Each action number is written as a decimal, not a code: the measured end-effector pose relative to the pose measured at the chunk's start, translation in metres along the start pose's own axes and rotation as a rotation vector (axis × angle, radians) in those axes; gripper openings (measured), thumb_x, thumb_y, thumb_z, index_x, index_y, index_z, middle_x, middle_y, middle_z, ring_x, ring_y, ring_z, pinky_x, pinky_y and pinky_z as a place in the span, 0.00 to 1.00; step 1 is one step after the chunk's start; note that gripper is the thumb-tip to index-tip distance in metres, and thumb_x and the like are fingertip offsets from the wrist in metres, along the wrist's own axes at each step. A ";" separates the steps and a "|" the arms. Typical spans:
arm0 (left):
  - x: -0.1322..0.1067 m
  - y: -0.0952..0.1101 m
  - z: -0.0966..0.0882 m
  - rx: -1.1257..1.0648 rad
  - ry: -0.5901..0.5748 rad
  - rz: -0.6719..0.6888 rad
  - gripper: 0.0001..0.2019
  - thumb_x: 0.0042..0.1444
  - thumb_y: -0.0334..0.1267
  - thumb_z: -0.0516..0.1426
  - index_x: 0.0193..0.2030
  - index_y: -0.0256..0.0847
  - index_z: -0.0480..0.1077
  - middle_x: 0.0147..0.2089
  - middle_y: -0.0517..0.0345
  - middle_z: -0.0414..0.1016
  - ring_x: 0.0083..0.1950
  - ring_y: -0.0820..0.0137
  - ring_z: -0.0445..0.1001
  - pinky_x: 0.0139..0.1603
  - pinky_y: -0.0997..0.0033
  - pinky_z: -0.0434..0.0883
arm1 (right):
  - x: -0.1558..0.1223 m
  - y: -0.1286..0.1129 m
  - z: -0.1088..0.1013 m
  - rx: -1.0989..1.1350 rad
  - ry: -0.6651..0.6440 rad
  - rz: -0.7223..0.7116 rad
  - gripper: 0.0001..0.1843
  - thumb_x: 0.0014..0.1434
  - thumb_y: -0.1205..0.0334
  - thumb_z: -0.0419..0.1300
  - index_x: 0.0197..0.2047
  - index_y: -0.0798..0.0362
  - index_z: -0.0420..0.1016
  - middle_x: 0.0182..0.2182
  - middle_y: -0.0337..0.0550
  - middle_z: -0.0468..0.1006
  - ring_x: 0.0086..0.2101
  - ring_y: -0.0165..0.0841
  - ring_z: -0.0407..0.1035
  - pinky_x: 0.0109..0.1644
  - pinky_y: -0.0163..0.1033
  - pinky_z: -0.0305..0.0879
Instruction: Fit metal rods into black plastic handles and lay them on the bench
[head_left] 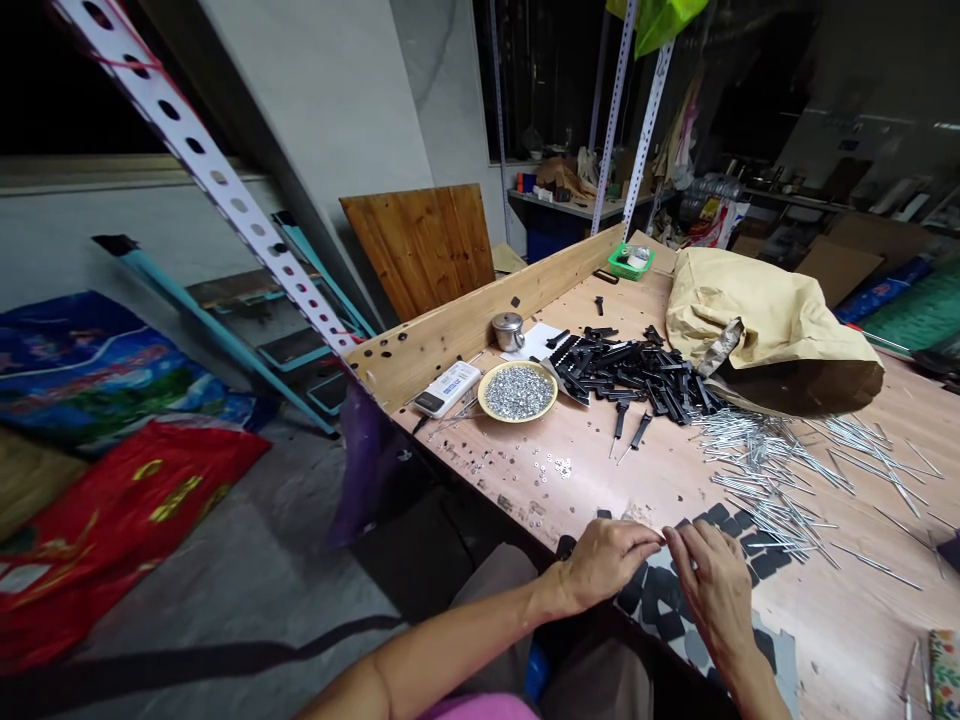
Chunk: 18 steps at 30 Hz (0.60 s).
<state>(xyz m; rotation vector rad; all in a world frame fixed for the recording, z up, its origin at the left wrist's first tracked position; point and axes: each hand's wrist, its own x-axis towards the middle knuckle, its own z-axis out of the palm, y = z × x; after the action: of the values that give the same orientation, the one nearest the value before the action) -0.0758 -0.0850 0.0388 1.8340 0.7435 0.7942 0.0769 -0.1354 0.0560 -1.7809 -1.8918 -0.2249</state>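
Note:
Above the table's near edge, my left hand [609,562] and my right hand [709,575] come together, thumbs and fingers pinched. Whatever lies between their fingertips is too small to make out. Flat black pads with rounded corners [660,590] lie under and around both hands, some on a grey sheet [785,650]. Beyond my right hand is a loose heap of thin metal rods [772,480]. Two black plastic pieces, each with a thin rod sticking out [640,432], lie between the hands and a pile of similar black pieces [630,365].
A yellow bowl of small metal pieces [517,392] stands near the left edge, beside a white box [448,388] and a lidded metal pot [508,331]. Small washers [559,467] are scattered nearby. A large paper sack [750,300] lies behind the rods. A wooden board [480,320] borders the table.

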 end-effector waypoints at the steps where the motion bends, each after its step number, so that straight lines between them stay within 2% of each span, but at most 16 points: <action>1: 0.000 0.001 0.001 -0.004 0.007 -0.013 0.10 0.57 0.34 0.54 0.40 0.42 0.77 0.40 0.54 0.80 0.41 0.68 0.77 0.44 0.74 0.69 | -0.001 0.000 0.001 -0.037 -0.004 0.020 0.30 0.64 0.45 0.39 0.20 0.50 0.68 0.18 0.40 0.69 0.23 0.31 0.65 0.36 0.38 0.58; 4: 0.003 0.003 0.003 -0.197 0.060 -0.158 0.10 0.56 0.38 0.54 0.38 0.40 0.76 0.34 0.54 0.79 0.36 0.69 0.76 0.40 0.73 0.70 | -0.007 0.002 0.003 0.079 -0.020 0.255 0.30 0.62 0.41 0.38 0.21 0.50 0.67 0.19 0.40 0.69 0.22 0.31 0.64 0.33 0.38 0.58; 7: 0.010 0.001 0.007 -0.602 0.089 -0.314 0.15 0.51 0.45 0.59 0.36 0.34 0.75 0.38 0.50 0.77 0.37 0.69 0.74 0.39 0.73 0.70 | -0.018 0.000 0.011 0.506 -0.071 0.536 0.26 0.58 0.38 0.46 0.28 0.50 0.71 0.24 0.41 0.74 0.26 0.32 0.68 0.30 0.36 0.62; 10: 0.015 -0.002 0.015 -0.859 0.110 -0.368 0.18 0.43 0.48 0.64 0.33 0.32 0.73 0.47 0.45 0.73 0.42 0.68 0.73 0.44 0.72 0.69 | -0.028 -0.010 0.024 0.907 -0.039 0.678 0.23 0.49 0.39 0.59 0.34 0.52 0.74 0.31 0.43 0.78 0.34 0.36 0.71 0.38 0.38 0.67; 12: 0.016 -0.002 0.022 -0.908 0.139 -0.379 0.18 0.41 0.47 0.65 0.31 0.33 0.73 0.50 0.45 0.70 0.44 0.68 0.73 0.45 0.72 0.69 | -0.032 -0.019 0.032 1.050 0.036 0.791 0.23 0.44 0.41 0.63 0.34 0.52 0.75 0.32 0.43 0.78 0.35 0.36 0.71 0.39 0.39 0.68; 14: 0.016 -0.001 0.028 -0.905 0.173 -0.386 0.16 0.41 0.46 0.66 0.30 0.33 0.73 0.53 0.45 0.68 0.45 0.68 0.72 0.44 0.73 0.70 | -0.033 -0.028 0.036 1.163 0.069 0.884 0.23 0.43 0.41 0.64 0.33 0.52 0.75 0.30 0.42 0.78 0.32 0.34 0.71 0.35 0.38 0.68; 16: 0.015 0.000 0.034 -0.869 0.183 -0.414 0.16 0.42 0.47 0.65 0.31 0.34 0.73 0.55 0.46 0.66 0.42 0.69 0.73 0.37 0.74 0.71 | -0.034 -0.032 0.036 1.255 0.037 0.921 0.23 0.44 0.41 0.63 0.34 0.52 0.75 0.27 0.40 0.76 0.27 0.32 0.69 0.28 0.36 0.66; 18: 0.016 0.000 0.038 -0.820 0.176 -0.426 0.15 0.44 0.47 0.63 0.32 0.35 0.74 0.56 0.47 0.65 0.41 0.68 0.73 0.33 0.74 0.71 | -0.036 -0.029 0.032 1.247 -0.025 0.921 0.23 0.47 0.40 0.61 0.36 0.52 0.75 0.23 0.38 0.73 0.22 0.30 0.66 0.23 0.35 0.62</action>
<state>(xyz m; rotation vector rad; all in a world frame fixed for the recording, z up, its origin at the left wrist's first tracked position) -0.0363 -0.0930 0.0297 0.8458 0.7357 0.8153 0.0401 -0.1551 0.0183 -1.4313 -0.6429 1.0528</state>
